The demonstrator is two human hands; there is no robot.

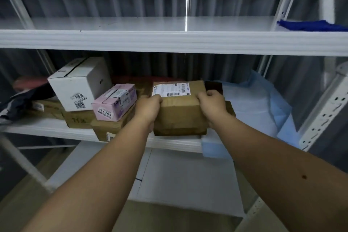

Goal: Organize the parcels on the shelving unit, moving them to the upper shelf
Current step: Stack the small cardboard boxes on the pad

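Note:
A brown cardboard parcel (179, 113) with a white shipping label on top sits at the front of the middle shelf (47, 128). My left hand (148, 108) grips its left side and my right hand (211, 104) grips its right side, fingers curled over the top edge. To the left stand a pink box (114, 101) and a white box (79, 83) marked 3008, both resting on flat brown parcels (79, 119). The upper shelf (169, 40) runs across the view above.
A blue cloth (310, 25) lies at the right end of the upper shelf. Light blue sheets (263, 103) cover the right part of the middle shelf. Dark and red bags (24, 90) lie at the far left. White uprights frame both sides; a lower shelf (188, 175) is below.

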